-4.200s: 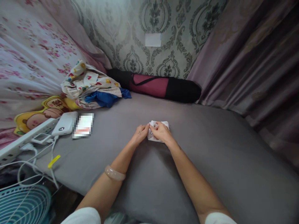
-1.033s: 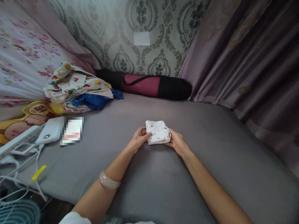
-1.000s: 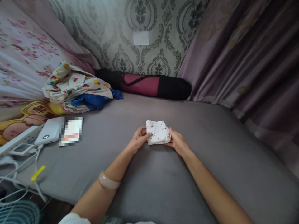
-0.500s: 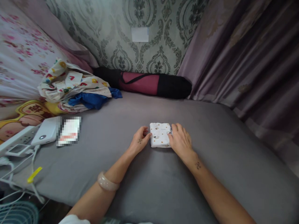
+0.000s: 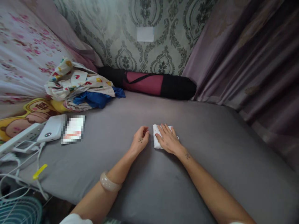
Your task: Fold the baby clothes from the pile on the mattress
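Observation:
A small folded white cloth [image 5: 156, 143] with a sparse printed pattern lies on the grey bed sheet [image 5: 130, 193]. My right hand [image 5: 169, 140] rests flat across its top, palm down with the fingers spread, and hides most of it. Just left of the cloth, a narrow gap away, is my left hand [image 5: 140, 139]. Its fingers are loosely curled and the thumb stands apart from them; nothing shows in its grasp. A pale bangle [image 5: 109, 183] circles the left forearm.
A long black and maroon bag [image 5: 144, 84] lies along the wall. At the left are crumpled clothes [image 5: 93, 98], a yellow cushion [image 5: 35, 113], a white power bank [image 5: 52, 128], a power strip [image 5: 23, 137] with cables, and a blurred packet [image 5: 73, 130]. A blue fan [image 5: 21, 211] stands below the bed edge.
My right hand has moved left from the cloth's right side onto its top. The left hand no longer touches the cloth's left edge. The view has shifted slightly.

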Available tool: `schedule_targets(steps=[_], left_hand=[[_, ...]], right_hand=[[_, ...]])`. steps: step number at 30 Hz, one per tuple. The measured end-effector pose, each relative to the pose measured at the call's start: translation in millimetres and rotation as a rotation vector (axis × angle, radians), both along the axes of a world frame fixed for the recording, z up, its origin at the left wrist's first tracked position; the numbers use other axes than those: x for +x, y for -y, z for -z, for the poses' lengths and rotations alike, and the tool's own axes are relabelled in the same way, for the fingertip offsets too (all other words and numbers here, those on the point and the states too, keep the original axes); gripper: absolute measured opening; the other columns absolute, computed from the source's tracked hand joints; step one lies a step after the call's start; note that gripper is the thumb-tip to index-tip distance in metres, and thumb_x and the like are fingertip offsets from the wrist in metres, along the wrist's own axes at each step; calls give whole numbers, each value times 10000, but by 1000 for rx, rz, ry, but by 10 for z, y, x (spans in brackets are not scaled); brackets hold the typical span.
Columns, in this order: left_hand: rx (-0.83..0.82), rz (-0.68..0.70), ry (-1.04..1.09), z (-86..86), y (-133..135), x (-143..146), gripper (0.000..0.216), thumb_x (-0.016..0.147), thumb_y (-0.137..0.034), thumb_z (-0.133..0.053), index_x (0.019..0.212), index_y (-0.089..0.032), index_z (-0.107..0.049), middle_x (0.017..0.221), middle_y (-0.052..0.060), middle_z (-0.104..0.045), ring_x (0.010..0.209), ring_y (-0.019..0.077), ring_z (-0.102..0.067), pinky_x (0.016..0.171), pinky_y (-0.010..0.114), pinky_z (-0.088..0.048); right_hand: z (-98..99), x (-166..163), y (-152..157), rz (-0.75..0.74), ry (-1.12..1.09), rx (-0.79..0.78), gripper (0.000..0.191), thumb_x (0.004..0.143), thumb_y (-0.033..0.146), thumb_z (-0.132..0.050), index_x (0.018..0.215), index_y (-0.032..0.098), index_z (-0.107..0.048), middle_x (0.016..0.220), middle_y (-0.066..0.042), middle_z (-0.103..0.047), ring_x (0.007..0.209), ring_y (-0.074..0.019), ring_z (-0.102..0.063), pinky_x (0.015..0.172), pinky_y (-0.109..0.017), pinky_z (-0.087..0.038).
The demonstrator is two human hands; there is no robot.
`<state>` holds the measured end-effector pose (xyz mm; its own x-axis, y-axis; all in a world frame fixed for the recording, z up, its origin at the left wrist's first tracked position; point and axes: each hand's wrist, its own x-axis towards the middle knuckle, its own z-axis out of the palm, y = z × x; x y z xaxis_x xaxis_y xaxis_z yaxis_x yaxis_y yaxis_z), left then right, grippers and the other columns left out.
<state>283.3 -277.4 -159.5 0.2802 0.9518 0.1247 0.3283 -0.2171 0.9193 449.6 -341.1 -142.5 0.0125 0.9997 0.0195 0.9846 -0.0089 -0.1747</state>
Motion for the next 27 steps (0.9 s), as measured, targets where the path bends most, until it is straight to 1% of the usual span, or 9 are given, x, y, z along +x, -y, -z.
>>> schedule_targets(steps=[3,6,7,9,12,15,19,22,27], left_hand=[[3,-12,1,11,-12,-4,172,874,-192,-510,1008,-166,-614,952,89,-693,859,185,-644,822,336,-504],[13,-51,19,45,-37,-19,181,882,-179,-482,1012,-171,-608,959,87,-694,880,187,-650,848,347,-503],[13,-65,29,57,-47,-25,188,882,-169,-471,1015,-172,-604,955,86,-694,884,186,-652,850,346,-504],[4,-87,56,80,-66,-35,201,878,-143,-454,1016,-170,-597,955,86,-694,896,185,-657,851,342,-508],[-19,-99,93,105,-89,-37,208,875,-122,-440,1009,-167,-592,966,90,-694,908,181,-662,858,336,-511],[-26,-92,95,126,-100,-29,206,876,-124,-438,1008,-163,-591,969,93,-693,904,181,-663,856,332,-511],[-23,-72,79,151,-107,-29,216,876,-128,-438,1028,-152,-589,968,98,-693,899,179,-660,852,327,-503],[-42,-48,73,142,-109,-39,220,867,-130,-447,1036,-150,-587,943,89,-691,840,167,-658,837,319,-501],[-216,-2,160,8,-32,-26,181,852,-155,-484,1007,-147,-576,873,65,-671,710,147,-644,706,279,-521]], right_hand=[[-134,-49,7,-6,3,21,639,1008,499,-204,1514,128,-327,1572,-151,-277,1460,-292,-213,1173,-514,-144],[-216,-161,31,-52,31,137,610,1013,469,-206,1518,144,-319,1600,-121,-203,1479,-268,-144,1185,-514,-85],[-212,-201,40,-78,37,159,601,1014,458,-215,1515,144,-324,1603,-112,-199,1482,-259,-131,1189,-507,-69],[-155,-269,53,-115,34,142,585,1011,435,-248,1502,134,-351,1590,-112,-242,1478,-250,-155,1193,-486,-80],[-22,-320,52,-116,20,87,566,999,404,-301,1478,117,-391,1559,-127,-319,1456,-259,-229,1186,-477,-132],[59,-324,35,-111,17,103,557,988,385,-329,1471,117,-401,1553,-129,-332,1446,-273,-250,1180,-489,-144],[68,-326,30,-108,2,137,555,978,383,-352,1461,118,-417,1543,-138,-350,1437,-288,-267,1173,-502,-153],[63,-345,40,-100,-21,143,554,978,386,-360,1462,122,-416,1543,-140,-351,1438,-289,-263,1175,-504,-150],[13,-323,61,-114,-117,104,553,988,403,-360,1462,122,-412,1548,-147,-339,1446,-287,-247,1185,-510,-119]])
